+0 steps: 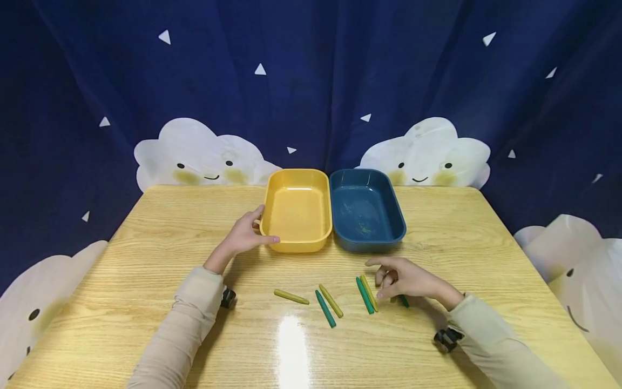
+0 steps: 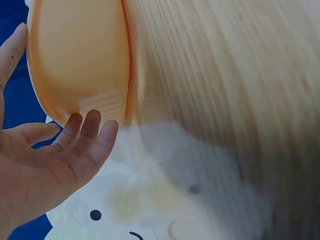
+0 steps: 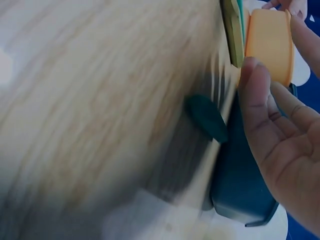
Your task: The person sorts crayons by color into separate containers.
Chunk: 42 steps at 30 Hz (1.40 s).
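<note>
My left hand [image 1: 243, 233] rests against the left side and front-left corner of a yellow tray [image 1: 296, 247]. In the left wrist view its fingers are spread along the tray's outer wall [image 2: 80, 50]. Above the table my right hand [image 1: 410, 278] hovers with fingers loosely bent and nothing between them. Below it lies a dark green crayon [image 1: 403, 301], partly hidden, seen more plainly in the right wrist view [image 3: 206, 119]. Just left of that hand, a green crayon [image 1: 365, 295] and an olive-yellow crayon [image 1: 369, 293] lie side by side.
A dark blue tray [image 1: 368, 247] stands against the yellow one's right side. Farther left on the wooden table [image 1: 233, 346] lie another green crayon [image 1: 325, 308] and two olive-yellow crayons, one angled [image 1: 331, 300], one nearly crosswise [image 1: 291, 296]. A blue curtain [image 1: 311, 81] hangs behind.
</note>
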{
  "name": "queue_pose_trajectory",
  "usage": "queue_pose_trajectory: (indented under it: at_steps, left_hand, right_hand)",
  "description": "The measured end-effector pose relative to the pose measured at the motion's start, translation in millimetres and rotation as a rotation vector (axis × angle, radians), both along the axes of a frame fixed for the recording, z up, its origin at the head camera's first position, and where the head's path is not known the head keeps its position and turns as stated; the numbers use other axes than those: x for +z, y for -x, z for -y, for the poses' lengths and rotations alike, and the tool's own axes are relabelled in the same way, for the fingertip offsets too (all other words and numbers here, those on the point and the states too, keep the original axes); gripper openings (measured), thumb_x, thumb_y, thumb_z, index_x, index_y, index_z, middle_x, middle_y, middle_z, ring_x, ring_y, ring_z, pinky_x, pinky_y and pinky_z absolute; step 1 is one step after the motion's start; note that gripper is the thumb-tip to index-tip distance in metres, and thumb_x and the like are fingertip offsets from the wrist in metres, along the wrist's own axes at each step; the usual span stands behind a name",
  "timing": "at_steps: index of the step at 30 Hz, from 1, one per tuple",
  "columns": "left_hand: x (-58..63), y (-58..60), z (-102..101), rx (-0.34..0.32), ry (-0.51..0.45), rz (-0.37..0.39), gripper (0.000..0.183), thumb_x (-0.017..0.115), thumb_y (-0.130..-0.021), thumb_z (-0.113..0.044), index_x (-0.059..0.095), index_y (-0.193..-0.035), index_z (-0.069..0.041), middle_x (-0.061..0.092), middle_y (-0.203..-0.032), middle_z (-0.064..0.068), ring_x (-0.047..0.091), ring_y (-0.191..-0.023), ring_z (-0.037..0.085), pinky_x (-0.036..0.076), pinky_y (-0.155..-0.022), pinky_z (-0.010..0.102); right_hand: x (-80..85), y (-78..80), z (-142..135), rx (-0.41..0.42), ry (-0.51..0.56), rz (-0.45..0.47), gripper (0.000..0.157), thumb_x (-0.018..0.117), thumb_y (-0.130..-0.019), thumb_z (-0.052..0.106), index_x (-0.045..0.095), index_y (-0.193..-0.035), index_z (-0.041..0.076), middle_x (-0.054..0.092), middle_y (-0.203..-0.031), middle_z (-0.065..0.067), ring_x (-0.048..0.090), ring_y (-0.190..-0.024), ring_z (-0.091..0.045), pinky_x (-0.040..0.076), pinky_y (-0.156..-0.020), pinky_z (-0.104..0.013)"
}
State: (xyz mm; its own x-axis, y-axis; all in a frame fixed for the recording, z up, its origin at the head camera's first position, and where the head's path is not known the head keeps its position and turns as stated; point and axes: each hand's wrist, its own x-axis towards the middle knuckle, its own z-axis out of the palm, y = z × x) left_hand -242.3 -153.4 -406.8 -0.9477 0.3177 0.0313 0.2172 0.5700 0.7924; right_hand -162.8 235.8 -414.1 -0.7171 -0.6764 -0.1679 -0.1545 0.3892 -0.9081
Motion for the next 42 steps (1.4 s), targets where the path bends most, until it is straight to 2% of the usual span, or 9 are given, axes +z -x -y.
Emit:
queue_pose_trajectory:
  at_steps: [3,8,13,19,27,30,36,42]
  left_hand:
    - [-0.3,0.4,-1,0.0,-0.017,0.014,0.097,0.079,-0.07,-0.024,0.021,-0.142,0.005,0.038,-0.126,0.028,0.053,-0.101,0.037,0.049,-0.08,0.039]
    - [-2.2,1.3,-1,-0.004,-0.037,0.003,0.091,0.079,-0.07,-0.021,0.027,-0.139,0.005,0.043,-0.121,0.026,0.056,-0.095,0.035,0.051,-0.075,0.036]
    - [-2.8,2.2,-1,-0.006,-0.035,-0.004,0.089,0.08,-0.069,-0.021,0.03,-0.139,0.003,0.047,-0.118,0.023,0.058,-0.092,0.033,0.052,-0.072,0.035]
    - [-0.4,0.7,-1,0.003,-0.013,0.026,0.095,0.079,-0.07,-0.024,0.023,-0.141,0.006,0.042,-0.123,0.026,0.054,-0.098,0.035,0.051,-0.076,0.036]
    - [-0.9,0.8,0,0.001,-0.016,0.029,0.097,0.079,-0.071,-0.024,0.02,-0.14,0.008,0.041,-0.127,0.027,0.053,-0.101,0.035,0.05,-0.078,0.038]
    - [-1.5,1.2,1,-0.012,-0.037,0.024,0.095,0.079,-0.071,-0.022,0.022,-0.14,0.008,0.044,-0.125,0.027,0.054,-0.099,0.035,0.051,-0.078,0.037]
    - [-0.5,0.4,0,-0.02,-0.057,0.013,0.09,0.079,-0.071,-0.02,0.027,-0.139,0.005,0.05,-0.117,0.023,0.056,-0.097,0.033,0.051,-0.077,0.036]
    - [-2.1,-0.1,-1,-0.02,-0.063,0.028,0.094,0.078,-0.072,-0.017,0.019,-0.14,0.01,0.046,-0.122,0.029,0.053,-0.1,0.039,0.05,-0.079,0.04]
  right_hand:
    - [-1.3,-0.2,2,0.004,-0.011,0.017,0.07,0.071,-0.078,0.009,0.032,-0.133,-0.011,0.052,-0.093,-0.025,0.055,-0.065,-0.014,0.051,-0.06,-0.035]
    - [-2.1,-0.4,7,0.002,-0.085,-0.045,0.069,0.072,-0.076,0.007,0.035,-0.132,-0.012,0.053,-0.087,-0.02,0.052,-0.059,-0.011,0.049,-0.054,-0.029]
    - [-2.4,-1.6,11,0.001,-0.161,-0.106,0.069,0.073,-0.074,0.006,0.038,-0.131,-0.01,0.049,-0.079,-0.014,0.043,-0.052,-0.008,0.043,-0.047,-0.025]
    - [-6.6,-2.5,14,0.05,-0.248,-0.221,0.071,0.075,-0.073,0.01,0.04,-0.131,-0.009,0.047,-0.077,-0.007,0.038,-0.058,-0.007,0.037,-0.05,-0.022]
    - [-7.8,-3.0,16,0.041,-0.259,-0.263,0.061,0.078,-0.069,0.011,0.049,-0.12,-0.005,0.048,-0.079,-0.007,0.04,-0.06,-0.009,0.038,-0.053,-0.023]
    - [-6.5,-3.8,17,0.004,-0.23,-0.21,0.054,0.077,-0.069,0.005,0.048,-0.113,-0.001,0.048,-0.081,-0.008,0.043,-0.059,-0.01,0.04,-0.053,-0.024]
    - [-5.6,-5.3,20,-0.084,-0.072,0.002,0.043,0.066,-0.071,-0.012,0.043,-0.107,-0.006,0.042,-0.071,-0.007,0.04,-0.059,-0.014,0.04,-0.054,-0.026]
    - [-8.6,-4.6,20,-0.116,0.044,0.107,0.037,0.062,-0.074,-0.011,0.041,-0.105,-0.009,0.04,-0.065,-0.004,0.037,-0.054,-0.013,0.04,-0.053,-0.028]
